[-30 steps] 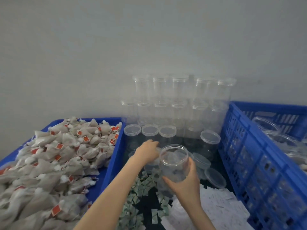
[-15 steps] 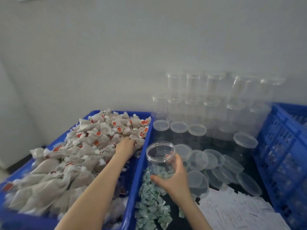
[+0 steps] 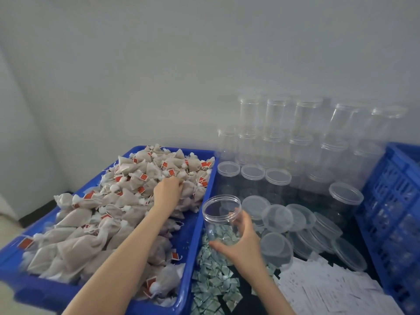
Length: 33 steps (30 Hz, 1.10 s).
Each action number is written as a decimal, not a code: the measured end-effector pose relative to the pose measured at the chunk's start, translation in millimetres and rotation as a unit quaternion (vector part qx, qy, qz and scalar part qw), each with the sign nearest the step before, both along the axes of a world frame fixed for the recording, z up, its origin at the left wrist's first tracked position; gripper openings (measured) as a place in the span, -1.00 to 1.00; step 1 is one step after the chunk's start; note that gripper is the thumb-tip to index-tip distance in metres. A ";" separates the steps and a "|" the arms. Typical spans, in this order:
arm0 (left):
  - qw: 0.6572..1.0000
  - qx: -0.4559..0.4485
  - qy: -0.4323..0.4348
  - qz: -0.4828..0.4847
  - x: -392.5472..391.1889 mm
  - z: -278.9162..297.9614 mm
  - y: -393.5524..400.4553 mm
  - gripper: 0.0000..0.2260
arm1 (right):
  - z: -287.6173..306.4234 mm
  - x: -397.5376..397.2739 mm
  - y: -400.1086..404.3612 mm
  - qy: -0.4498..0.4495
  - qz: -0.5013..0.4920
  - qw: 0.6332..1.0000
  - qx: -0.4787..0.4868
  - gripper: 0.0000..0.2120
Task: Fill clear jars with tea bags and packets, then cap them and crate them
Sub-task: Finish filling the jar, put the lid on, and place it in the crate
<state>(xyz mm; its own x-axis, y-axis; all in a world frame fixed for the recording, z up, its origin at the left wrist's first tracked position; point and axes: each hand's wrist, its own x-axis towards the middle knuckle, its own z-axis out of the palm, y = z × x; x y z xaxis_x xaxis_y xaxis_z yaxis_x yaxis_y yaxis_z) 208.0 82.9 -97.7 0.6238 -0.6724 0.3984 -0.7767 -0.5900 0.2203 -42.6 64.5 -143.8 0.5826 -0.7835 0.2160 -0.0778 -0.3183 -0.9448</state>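
Jar (image 3: 221,218) gripped by R hand (image 3: 244,244), L hand (image 3: 168,192) grabbing tea bags (image 3: 127,201); loose lids (image 3: 277,218) just beside

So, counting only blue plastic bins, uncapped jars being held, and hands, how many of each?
Blue plastic bins: 2 (solid tub of tea bags, latticed crate)
Uncapped clear plastic jar, held: 1
Hands: 2 (left hand, right hand)
Total: 5
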 end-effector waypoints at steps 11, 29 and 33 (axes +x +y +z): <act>0.981 -0.181 0.009 -0.066 -19.8 73.7 38.9 -0.81 | 0.4 9.4 6.5 -0.007 0.012 1.000 0.018 -0.18; 0.941 -0.081 0.075 -0.320 -105.4 127.9 54.1 -0.81 | 2.4 2.5 4.8 -0.037 -0.009 0.999 0.012 -0.15; 0.932 0.115 0.043 -0.340 -114.9 102.7 35.4 -0.83 | 3.8 1.0 0.6 -0.040 -0.013 0.999 0.014 -0.16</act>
